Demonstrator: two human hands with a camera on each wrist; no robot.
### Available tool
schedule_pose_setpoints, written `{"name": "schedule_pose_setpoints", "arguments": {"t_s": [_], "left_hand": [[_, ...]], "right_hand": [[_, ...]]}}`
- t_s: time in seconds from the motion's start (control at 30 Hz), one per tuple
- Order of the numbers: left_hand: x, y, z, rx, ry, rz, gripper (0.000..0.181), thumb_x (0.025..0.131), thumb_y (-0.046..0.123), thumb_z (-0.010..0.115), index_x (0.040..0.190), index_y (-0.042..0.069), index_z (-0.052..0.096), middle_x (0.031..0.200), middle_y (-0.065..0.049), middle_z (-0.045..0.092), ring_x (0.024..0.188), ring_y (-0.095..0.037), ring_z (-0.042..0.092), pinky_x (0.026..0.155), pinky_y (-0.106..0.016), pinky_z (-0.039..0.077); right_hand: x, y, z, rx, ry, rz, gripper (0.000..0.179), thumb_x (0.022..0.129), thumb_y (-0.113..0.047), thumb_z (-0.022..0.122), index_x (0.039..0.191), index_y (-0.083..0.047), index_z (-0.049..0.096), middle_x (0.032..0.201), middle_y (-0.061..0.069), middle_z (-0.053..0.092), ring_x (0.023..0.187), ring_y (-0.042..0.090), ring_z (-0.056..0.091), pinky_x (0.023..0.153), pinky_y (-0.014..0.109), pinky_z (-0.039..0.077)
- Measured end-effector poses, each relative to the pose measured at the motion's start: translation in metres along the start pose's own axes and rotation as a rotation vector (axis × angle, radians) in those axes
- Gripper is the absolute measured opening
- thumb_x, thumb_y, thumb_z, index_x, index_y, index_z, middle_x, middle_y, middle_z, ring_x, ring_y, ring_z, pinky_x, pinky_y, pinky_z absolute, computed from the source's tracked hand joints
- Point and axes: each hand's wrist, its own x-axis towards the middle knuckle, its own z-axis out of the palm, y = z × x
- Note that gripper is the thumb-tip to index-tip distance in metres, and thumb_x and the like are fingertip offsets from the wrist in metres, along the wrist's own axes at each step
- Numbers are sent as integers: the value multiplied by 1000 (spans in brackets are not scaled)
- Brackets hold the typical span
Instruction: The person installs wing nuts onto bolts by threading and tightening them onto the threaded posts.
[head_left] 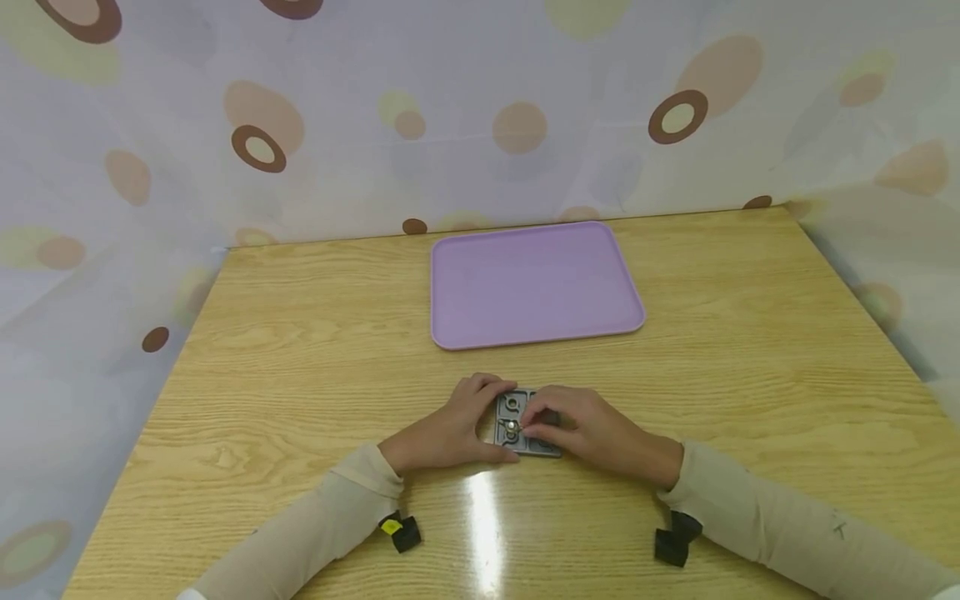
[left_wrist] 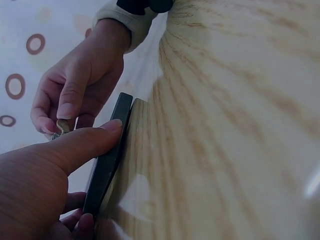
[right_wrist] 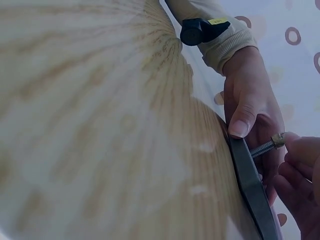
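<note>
A small grey metal plate (head_left: 529,445) with recessed compartments lies on the table in front of the person. The left hand (head_left: 456,423) holds it from the left, thumb at its near edge and fingertips at its far edge. From the plate rises a threaded bolt (right_wrist: 262,149), seen side-on in the right wrist view. Around the bolt's upper end sits a brass-coloured wing nut (right_wrist: 278,140). Thumb and fingertips of the right hand (head_left: 592,427) pinch this wing nut (left_wrist: 62,125) above the plate. The right hand covers part of the plate's right side in the head view.
Beyond the hands, a purple tray (head_left: 536,287) lies near the back of the wooden table (head_left: 322,333). A patterned curtain (head_left: 450,125) rises along the table's back and sides. Small black devices (head_left: 671,546) are strapped at both wrists.
</note>
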Motion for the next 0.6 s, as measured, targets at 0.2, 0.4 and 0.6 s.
{"name": "schedule_pose_setpoints", "arguments": {"t_s": [0.2,0.4,0.6], "left_hand": [[0,-1,0,0,-8,0,89,76,49,72,144,12,30,136,-2,30,124,-15,26,101,-36,31],[0,-1,-1,1,-7,7,88,76,47,73,144,12,30,136,-2,30,124,-15,26,101,-36,31],[-1,0,-2,-2,-11,2,89,76,49,72,144,12,29,136,-2,30,124,-16,26,101,-37,31]], "right_hand": [[2,-2,1,56,-48,-14,32,85,-13,67,116,-10,61,111,0,62,98,15,59,82,33,48],[2,-1,4,28,-71,-24,39,86,-17,66,124,-11,58,121,-1,58,106,15,56,86,33,46],[3,0,4,-9,-74,-9,39,87,-25,66,124,-14,58,123,-4,56,111,11,53,91,32,44]]}}
